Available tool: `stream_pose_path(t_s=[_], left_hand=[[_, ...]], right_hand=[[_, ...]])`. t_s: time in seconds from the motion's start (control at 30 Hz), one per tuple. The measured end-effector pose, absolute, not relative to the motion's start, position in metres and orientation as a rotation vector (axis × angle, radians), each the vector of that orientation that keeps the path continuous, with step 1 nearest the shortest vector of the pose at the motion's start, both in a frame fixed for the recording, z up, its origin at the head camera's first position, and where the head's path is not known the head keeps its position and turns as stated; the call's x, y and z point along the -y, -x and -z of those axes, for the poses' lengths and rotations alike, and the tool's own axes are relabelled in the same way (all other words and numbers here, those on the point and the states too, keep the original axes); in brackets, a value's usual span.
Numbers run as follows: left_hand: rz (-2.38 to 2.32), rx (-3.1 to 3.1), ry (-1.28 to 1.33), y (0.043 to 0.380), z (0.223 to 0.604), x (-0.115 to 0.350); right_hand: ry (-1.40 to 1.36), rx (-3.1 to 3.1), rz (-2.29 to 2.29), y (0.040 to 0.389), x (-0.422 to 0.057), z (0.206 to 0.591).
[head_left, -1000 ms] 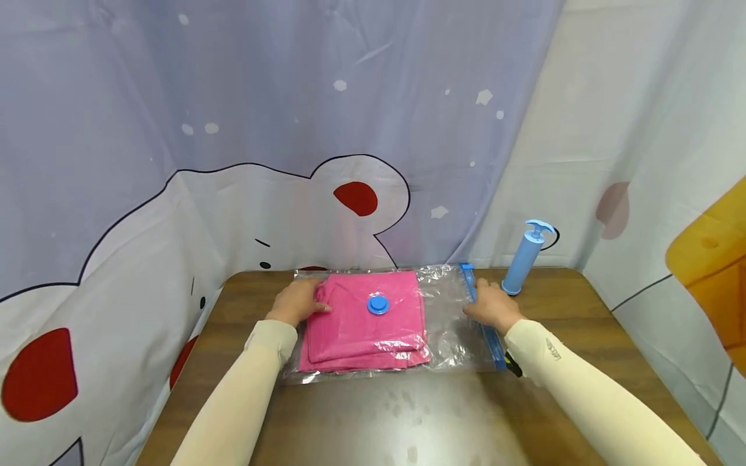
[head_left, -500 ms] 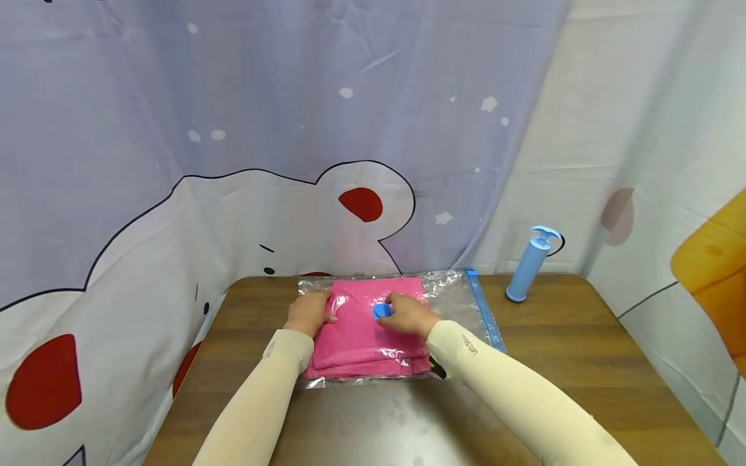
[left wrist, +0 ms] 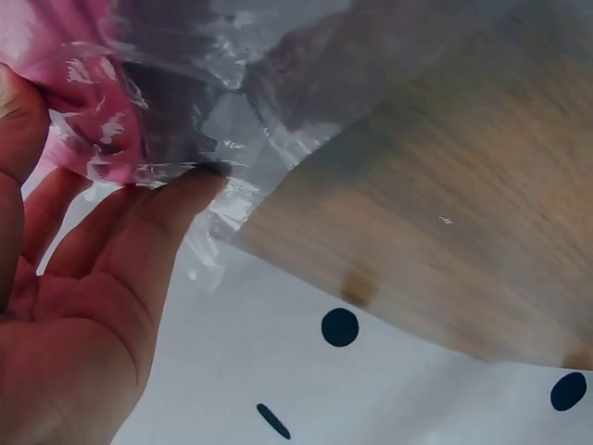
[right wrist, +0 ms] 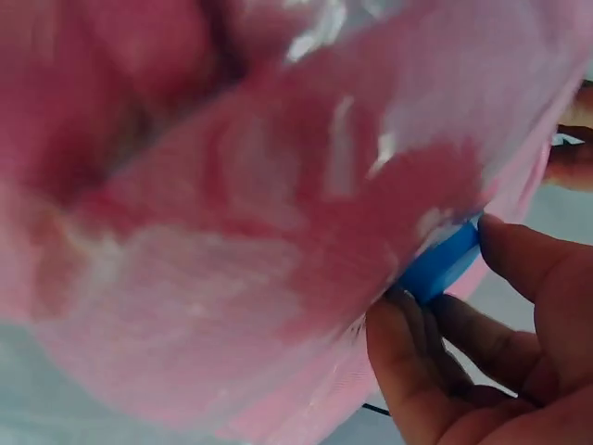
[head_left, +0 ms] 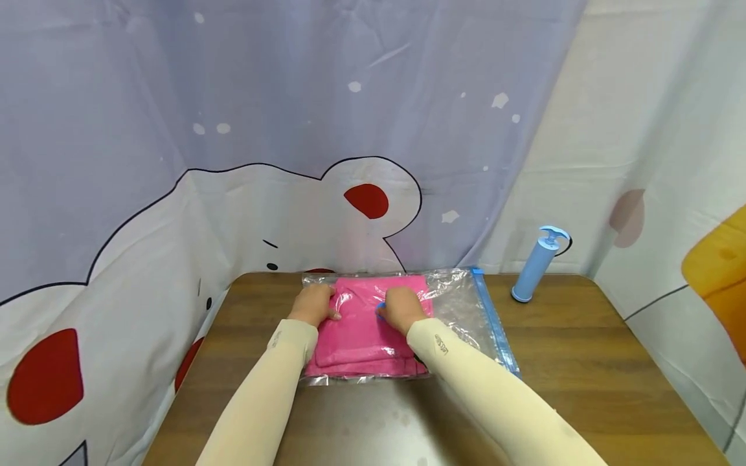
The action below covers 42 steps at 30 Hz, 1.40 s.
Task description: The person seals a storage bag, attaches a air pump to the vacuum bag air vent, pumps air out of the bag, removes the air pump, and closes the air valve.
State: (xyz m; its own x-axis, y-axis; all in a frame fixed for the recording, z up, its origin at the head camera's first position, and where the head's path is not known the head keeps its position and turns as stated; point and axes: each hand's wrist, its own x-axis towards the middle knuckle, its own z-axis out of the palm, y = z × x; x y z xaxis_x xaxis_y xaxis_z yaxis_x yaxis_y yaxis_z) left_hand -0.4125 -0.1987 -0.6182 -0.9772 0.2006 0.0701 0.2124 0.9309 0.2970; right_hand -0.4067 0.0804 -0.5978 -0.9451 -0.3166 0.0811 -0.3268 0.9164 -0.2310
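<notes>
A clear plastic vacuum storage bag (head_left: 457,307) lies flat on the table, with folded pink cloth (head_left: 355,336) inside. My left hand (head_left: 313,304) grips the bag's left side, thumb over the pink cloth; in the left wrist view its fingers (left wrist: 139,232) reach round the bag's edge. The right hand (head_left: 403,309) pinches the round blue valve cap (right wrist: 445,264) on the bag, between thumb and fingertips. From the head camera, that hand covers most of the cap. Along the bag's right end runs a blue zip strip (head_left: 494,317).
A light blue hand pump (head_left: 535,268) stands upright at the table's back right, beyond the zip strip. The wooden table (head_left: 583,362) meets a printed curtain (head_left: 280,213) at its back and sides.
My right hand has left the zip strip, moved left to the valve cap and taken hold of it. The left hand stays at the bag's left side.
</notes>
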Motion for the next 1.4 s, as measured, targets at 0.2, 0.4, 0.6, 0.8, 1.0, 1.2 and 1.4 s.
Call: stream_pose_path(t_s=[0.2,0.4,0.6,0.8,1.0,1.2,1.4], left_hand=[[0.473,3.025,0.381,0.418,0.616,0.193],[0.498,3.05,0.354,0.419,0.618,0.193],[0.545,3.08,0.311,0.419,0.619,0.198],[0.565,3.107,0.3,0.417,0.613,0.195],[0.565,3.119,0.305,0.418,0.607,0.199],[0.542,3.13,0.306,0.42,0.609,0.204],[0.616,3.146,0.287,0.418,0.605,0.199]], right_hand=[[-0.492,2.974,-0.357,0.398,-0.081,0.583],[-0.505,2.961,-0.368,0.393,-0.079,0.588],[-0.492,2.948,-0.33,0.385,-0.078,0.587],[-0.603,2.947,-0.355,0.39,-0.085,0.592],[-0.435,3.043,-0.653,0.4,-0.091,0.59],[-0.415,3.085,-0.635,0.403,-0.085,0.589],[-0.485,3.024,-0.394,0.396,-0.078,0.591]])
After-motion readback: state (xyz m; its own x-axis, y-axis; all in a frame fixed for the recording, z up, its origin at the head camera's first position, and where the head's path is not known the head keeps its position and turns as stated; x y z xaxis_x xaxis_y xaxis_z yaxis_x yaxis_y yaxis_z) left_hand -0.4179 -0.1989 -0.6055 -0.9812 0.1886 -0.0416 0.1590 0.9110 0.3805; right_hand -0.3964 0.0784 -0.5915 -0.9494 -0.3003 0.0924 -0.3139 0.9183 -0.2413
